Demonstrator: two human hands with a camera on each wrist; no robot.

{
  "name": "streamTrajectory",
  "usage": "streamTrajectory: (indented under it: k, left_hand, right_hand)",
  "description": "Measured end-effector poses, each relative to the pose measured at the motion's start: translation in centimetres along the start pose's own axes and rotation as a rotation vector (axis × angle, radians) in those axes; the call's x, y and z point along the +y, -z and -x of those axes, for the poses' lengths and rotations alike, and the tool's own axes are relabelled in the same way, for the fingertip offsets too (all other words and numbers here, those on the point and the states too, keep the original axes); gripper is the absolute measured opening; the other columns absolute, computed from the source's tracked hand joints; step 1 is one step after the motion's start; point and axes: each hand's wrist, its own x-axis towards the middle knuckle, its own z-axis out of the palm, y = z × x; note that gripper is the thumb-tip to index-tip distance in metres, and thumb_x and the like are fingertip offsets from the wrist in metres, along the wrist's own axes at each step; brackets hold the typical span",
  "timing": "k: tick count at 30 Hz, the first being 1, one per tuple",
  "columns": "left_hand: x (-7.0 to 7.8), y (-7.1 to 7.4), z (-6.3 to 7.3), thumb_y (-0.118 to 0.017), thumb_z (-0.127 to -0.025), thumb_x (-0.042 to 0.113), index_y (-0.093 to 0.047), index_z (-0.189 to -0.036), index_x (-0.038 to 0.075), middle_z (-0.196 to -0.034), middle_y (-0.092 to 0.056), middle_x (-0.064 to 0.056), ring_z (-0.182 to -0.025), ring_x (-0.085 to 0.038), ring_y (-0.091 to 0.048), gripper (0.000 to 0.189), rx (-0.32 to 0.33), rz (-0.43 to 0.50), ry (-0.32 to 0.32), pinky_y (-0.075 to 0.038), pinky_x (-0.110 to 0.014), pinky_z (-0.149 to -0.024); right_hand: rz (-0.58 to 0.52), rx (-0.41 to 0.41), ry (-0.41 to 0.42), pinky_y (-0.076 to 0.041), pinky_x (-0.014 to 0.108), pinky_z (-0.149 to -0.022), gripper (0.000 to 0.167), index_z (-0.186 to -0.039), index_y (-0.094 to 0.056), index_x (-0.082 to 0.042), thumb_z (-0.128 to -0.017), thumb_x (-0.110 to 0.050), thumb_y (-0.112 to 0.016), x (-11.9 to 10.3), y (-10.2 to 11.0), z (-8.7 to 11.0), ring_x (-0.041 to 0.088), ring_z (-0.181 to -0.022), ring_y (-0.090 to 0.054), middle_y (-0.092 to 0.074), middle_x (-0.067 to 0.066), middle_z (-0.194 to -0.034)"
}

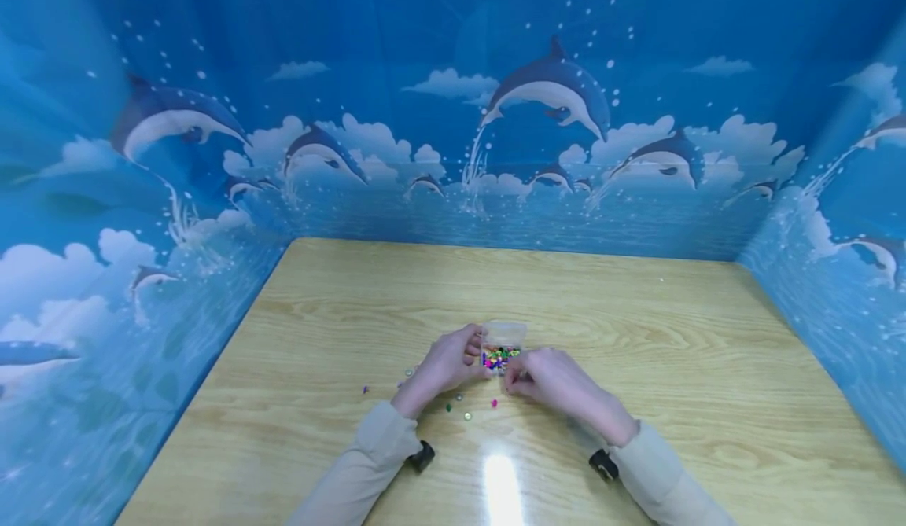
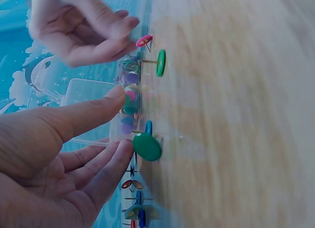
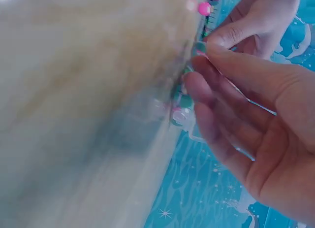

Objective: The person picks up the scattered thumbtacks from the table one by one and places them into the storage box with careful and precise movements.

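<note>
A small clear plastic box (image 1: 502, 357) full of colourful thumbtacks stands on the table, its clear lid (image 1: 505, 331) raised at the back. My left hand (image 1: 451, 359) holds the box at its left end, thumb along the front and fingers round the side. At the front right corner is my right hand (image 1: 548, 380), fingers bent and fingertips close together. I cannot tell whether these pinch a tack. In the left wrist view a pink thumbtack (image 2: 144, 41) overlaps the right fingertips, and a green thumbtack (image 2: 161, 63) lies just in front. Another green thumbtack (image 2: 147, 146) sits near the left fingertips.
Several loose tacks lie on the wooden table (image 1: 623, 306) in front and to the left, among them a pink tack (image 1: 494, 403) and a purple tack (image 1: 365, 389). A blue dolphin-print curtain (image 1: 425, 117) encloses the back and both sides.
</note>
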Motion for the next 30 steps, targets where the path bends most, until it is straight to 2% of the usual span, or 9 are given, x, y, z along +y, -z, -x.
streamTrajectory:
  k: [7,15,21,24,30]
  left_hand:
    - [0.1,-0.1,-0.1,-0.087,-0.078,0.015,-0.054,-0.14,0.009,-0.121,-0.067,-0.009,-0.105,-0.025,-0.067,0.07,-0.002,-0.014,0.01,-0.059,-0.036,-0.093]
    - [0.2,0.0,0.0,-0.087,-0.078,0.015,-0.054,-0.14,0.008,-0.121,-0.067,-0.009,-0.105,-0.025,-0.067,0.07,-0.003,-0.006,-0.002,-0.059,-0.036,-0.093]
    - [0.3,0.0,0.0,-0.087,-0.078,0.015,-0.054,-0.14,0.008,-0.12,-0.067,-0.009,-0.104,-0.024,-0.067,0.07,-0.005,-0.008,-0.008,-0.059,-0.035,-0.093]
    - [0.2,0.1,0.0,-0.087,-0.078,0.016,-0.054,-0.139,0.007,-0.12,-0.067,-0.009,-0.105,-0.025,-0.067,0.07,-0.009,-0.001,-0.014,-0.059,-0.035,-0.093]
    - [0.0,0.2,0.0,-0.087,-0.079,0.013,-0.054,-0.139,0.005,-0.122,-0.067,-0.013,-0.106,-0.029,-0.068,0.069,-0.014,0.02,-0.009,-0.06,-0.038,-0.093]
  right_hand:
    - [0.005,0.146,-0.041,-0.05,0.014,-0.055,0.01,-0.086,-0.073,-0.018,-0.086,-0.01,-0.079,0.1,0.5,-1.4,-0.003,-0.06,-0.057,-0.073,-0.006,-0.08]
    - [0.029,0.165,-0.058,-0.05,0.014,-0.056,0.007,-0.091,-0.076,-0.016,-0.086,-0.015,-0.08,0.1,0.3,-2.4,0.0,-0.063,-0.06,-0.075,-0.005,-0.085]
    - [0.034,0.17,-0.048,-0.05,0.014,-0.056,0.011,-0.095,-0.077,-0.015,-0.084,-0.012,-0.081,0.1,0.3,-2.0,0.003,-0.066,-0.063,-0.076,-0.002,-0.089]
    - [0.047,0.155,-0.013,-0.051,0.015,-0.059,0.009,-0.091,-0.077,-0.018,-0.084,-0.015,-0.082,-0.3,0.4,-1.6,0.002,-0.067,-0.063,-0.076,-0.006,-0.087]
    - [0.027,0.01,0.065,-0.053,0.015,-0.066,0.011,-0.092,-0.078,-0.018,-0.082,-0.019,-0.083,-1.4,0.1,-1.0,0.0,-0.072,-0.064,-0.075,-0.008,-0.087]
